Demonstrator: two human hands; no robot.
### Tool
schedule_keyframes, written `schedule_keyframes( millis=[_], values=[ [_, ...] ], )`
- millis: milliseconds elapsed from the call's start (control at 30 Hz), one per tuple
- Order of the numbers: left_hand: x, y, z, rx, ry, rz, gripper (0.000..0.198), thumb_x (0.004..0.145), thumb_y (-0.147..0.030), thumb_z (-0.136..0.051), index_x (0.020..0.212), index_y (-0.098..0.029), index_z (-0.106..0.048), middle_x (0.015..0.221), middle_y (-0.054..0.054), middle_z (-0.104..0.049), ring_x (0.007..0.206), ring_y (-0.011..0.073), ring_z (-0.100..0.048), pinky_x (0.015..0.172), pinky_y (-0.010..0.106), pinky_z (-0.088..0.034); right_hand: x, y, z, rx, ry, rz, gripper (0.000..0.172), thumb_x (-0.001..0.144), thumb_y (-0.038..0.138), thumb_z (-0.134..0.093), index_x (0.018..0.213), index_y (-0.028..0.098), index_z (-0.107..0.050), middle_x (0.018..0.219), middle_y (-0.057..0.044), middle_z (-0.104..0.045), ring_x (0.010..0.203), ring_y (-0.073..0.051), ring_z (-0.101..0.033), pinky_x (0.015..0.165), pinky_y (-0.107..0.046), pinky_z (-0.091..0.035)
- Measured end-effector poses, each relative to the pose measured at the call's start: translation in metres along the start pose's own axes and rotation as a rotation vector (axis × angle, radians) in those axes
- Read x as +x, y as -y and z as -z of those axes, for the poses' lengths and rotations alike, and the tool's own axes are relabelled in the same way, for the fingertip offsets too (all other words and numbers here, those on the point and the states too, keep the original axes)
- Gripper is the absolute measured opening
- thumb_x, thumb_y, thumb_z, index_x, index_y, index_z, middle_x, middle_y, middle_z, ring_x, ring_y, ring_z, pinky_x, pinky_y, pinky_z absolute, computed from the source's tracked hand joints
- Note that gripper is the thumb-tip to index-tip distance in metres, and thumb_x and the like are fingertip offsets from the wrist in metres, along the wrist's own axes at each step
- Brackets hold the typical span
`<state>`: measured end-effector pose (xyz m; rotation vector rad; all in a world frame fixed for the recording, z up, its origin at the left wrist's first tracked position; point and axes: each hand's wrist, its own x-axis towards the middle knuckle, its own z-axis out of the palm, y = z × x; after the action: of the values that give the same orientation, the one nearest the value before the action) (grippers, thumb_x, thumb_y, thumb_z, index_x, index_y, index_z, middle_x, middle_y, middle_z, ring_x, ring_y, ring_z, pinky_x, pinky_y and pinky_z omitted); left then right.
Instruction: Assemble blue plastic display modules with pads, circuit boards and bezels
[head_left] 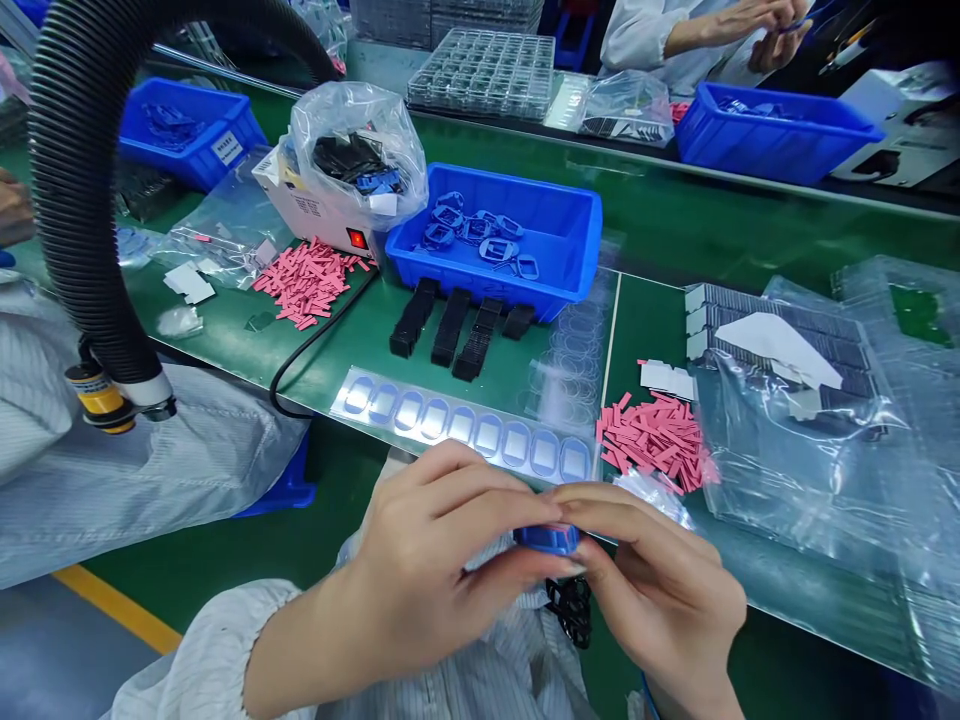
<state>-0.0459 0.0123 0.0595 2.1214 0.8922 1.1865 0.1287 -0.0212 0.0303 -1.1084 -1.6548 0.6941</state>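
Note:
Between the fingertips of both hands sits a small blue plastic frame, held edge-on just off the table's front edge. A thin pink strip shows along its top edge. My left hand pinches it from the left, and my right hand grips it from the right. Fingers cover much of the part. Just beyond my hands lies a clear sheet with a row of rounded film pieces. To the right is a heap of pink strips.
A blue bin with several blue frames stands behind rows of black pieces. A black flexible hose arches at left. Plastic bags and stacked black parts lie right. Co-workers' hands show at the far side and left edge.

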Motion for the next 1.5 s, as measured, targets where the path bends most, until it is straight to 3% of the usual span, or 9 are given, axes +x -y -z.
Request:
schedule_keyframes(
  millis=[167,400,467,567,733,933,1100,1333,1500],
  values=[
    [-0.002,0.008,-0.005,-0.034,-0.012,-0.055,0.007,0.082,-0.019,-0.065,0.084,-0.012,-0.064,0.066,0.005,-0.07,0.059,0.0145,-0.058,0.057,0.029,-0.05,-0.002,0.002,0.002,-0.16,0.05,0.086,0.021,0.083,0.007,-0.056,0.099,0.02,-0.062,0.087,-0.004,-0.071,0.083,-0.017,-0.069,0.07,-0.026,-0.057],
    [-0.008,0.007,-0.004,0.182,0.135,-0.048,0.015,0.083,-0.002,-0.054,0.091,-0.012,-0.063,0.079,0.005,-0.075,0.068,0.0174,-0.064,0.062,0.03,-0.056,0.005,0.002,0.013,-0.422,0.15,0.3,0.019,0.084,0.007,-0.058,0.099,0.017,-0.063,0.09,-0.006,-0.073,0.087,-0.018,-0.07,0.077,-0.029,-0.059],
    [-0.011,0.006,-0.006,0.149,0.072,0.001,0.017,0.079,0.0,-0.057,0.088,-0.014,-0.064,0.077,0.003,-0.076,0.068,0.0168,-0.064,0.06,0.029,-0.057,0.003,0.004,0.009,-0.433,0.111,0.265,0.019,0.082,0.014,-0.064,0.101,0.015,-0.063,0.092,-0.007,-0.073,0.087,-0.019,-0.07,0.078,-0.029,-0.06],
    [-0.013,0.005,-0.01,0.124,-0.047,0.052,0.02,0.074,-0.001,-0.064,0.084,-0.017,-0.066,0.075,0.001,-0.077,0.065,0.0161,-0.063,0.056,0.028,-0.055,-0.004,0.007,-0.003,-0.401,-0.073,0.123,0.034,0.074,0.026,-0.075,0.103,0.014,-0.061,0.093,-0.009,-0.072,0.087,-0.021,-0.07,0.077,-0.031,-0.06],
    [-0.014,0.002,-0.01,0.14,-0.103,0.034,0.026,0.071,0.002,-0.063,0.085,-0.019,-0.067,0.075,-0.001,-0.078,0.063,0.0153,-0.063,0.054,0.028,-0.054,-0.013,0.012,-0.019,-0.193,-0.269,-0.071,0.034,0.067,0.019,-0.08,0.097,0.02,-0.064,0.091,-0.005,-0.072,0.087,-0.024,-0.07,0.077,-0.036,-0.06],
    [-0.018,0.004,-0.011,-0.074,-0.118,0.19,0.02,0.071,-0.007,-0.072,0.086,-0.02,-0.069,0.076,0.001,-0.077,0.066,0.0151,-0.065,0.058,0.028,-0.055,-0.012,0.013,-0.009,-0.015,-0.182,-0.243,0.02,0.076,0.015,-0.07,0.094,0.025,-0.069,0.096,-0.002,-0.074,0.088,-0.022,-0.071,0.076,-0.031,-0.061],
    [-0.021,0.006,-0.009,-0.216,-0.06,0.312,0.017,0.069,-0.01,-0.075,0.081,-0.022,-0.071,0.073,0.001,-0.077,0.061,0.0145,-0.061,0.053,0.026,-0.053,-0.007,0.015,0.003,0.067,-0.006,-0.22,0.015,0.08,0.014,-0.065,0.089,0.026,-0.069,0.088,0.0,-0.075,0.083,-0.018,-0.072,0.071,-0.025,-0.061],
    [-0.026,0.012,-0.008,-0.397,0.017,0.522,0.013,0.073,-0.031,-0.073,0.082,-0.021,-0.072,0.07,0.004,-0.069,0.064,0.0153,-0.061,0.057,0.026,-0.052,-0.004,0.013,0.003,0.034,-0.02,-0.187,0.012,0.078,0.014,-0.068,0.085,0.023,-0.069,0.079,-0.002,-0.074,0.074,-0.02,-0.072,0.064,-0.027,-0.061],
    [-0.027,0.013,-0.014,-0.481,-0.098,0.487,0.01,0.076,-0.029,-0.071,0.075,-0.02,-0.069,0.068,0.004,-0.07,0.062,0.0141,-0.06,0.057,0.025,-0.05,-0.011,0.008,0.0,0.135,-0.034,-0.207,0.018,0.081,0.012,-0.063,0.093,0.024,-0.067,0.09,-0.004,-0.074,0.084,-0.021,-0.071,0.07,-0.03,-0.061]
  ],
)
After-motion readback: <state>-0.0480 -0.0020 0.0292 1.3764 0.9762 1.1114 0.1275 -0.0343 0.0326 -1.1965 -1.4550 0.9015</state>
